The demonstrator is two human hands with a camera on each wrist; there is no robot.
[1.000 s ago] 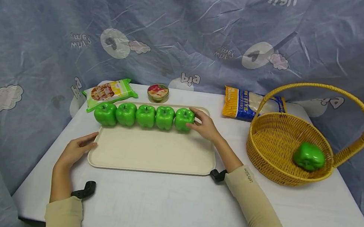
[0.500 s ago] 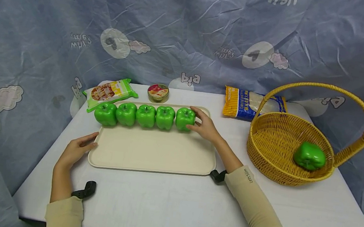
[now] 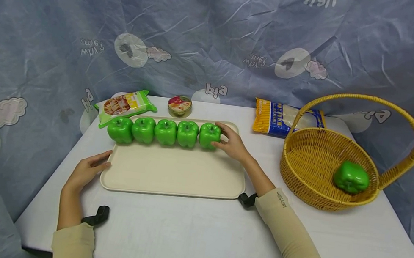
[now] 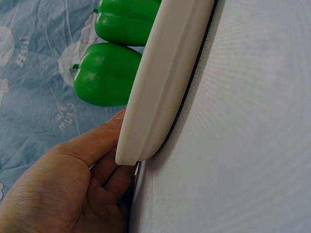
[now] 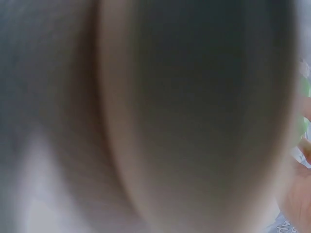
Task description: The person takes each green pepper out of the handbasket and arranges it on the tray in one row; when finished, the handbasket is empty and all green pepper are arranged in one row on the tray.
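Note:
Several green bell peppers [image 3: 165,132] stand side by side in a row along the back of a cream tray [image 3: 175,172]. My right hand [image 3: 233,144] holds the rightmost bell pepper [image 3: 209,136], its thumb in front and fingers behind; this pepper rests on the tray, upright. At the tray's left edge, my left hand [image 3: 86,171] grips the rim. The left wrist view shows the thumb against the tray wall [image 4: 155,82] and the other fingers bent under the edge. A blurred close surface covers most of the right wrist view.
A yellow wicker basket [image 3: 299,195] with a tall handle stands at right, one green bell pepper [image 3: 352,177] lying inside. Behind it is a blue-and-yellow pasta bag [image 3: 279,119]. A round tin [image 3: 179,106] and a green snack packet [image 3: 127,106] sit behind the tray.
The rightmost bell pepper and my right hand have shifted very slightly left since half a second ago. My left hand and the tray have stayed put.

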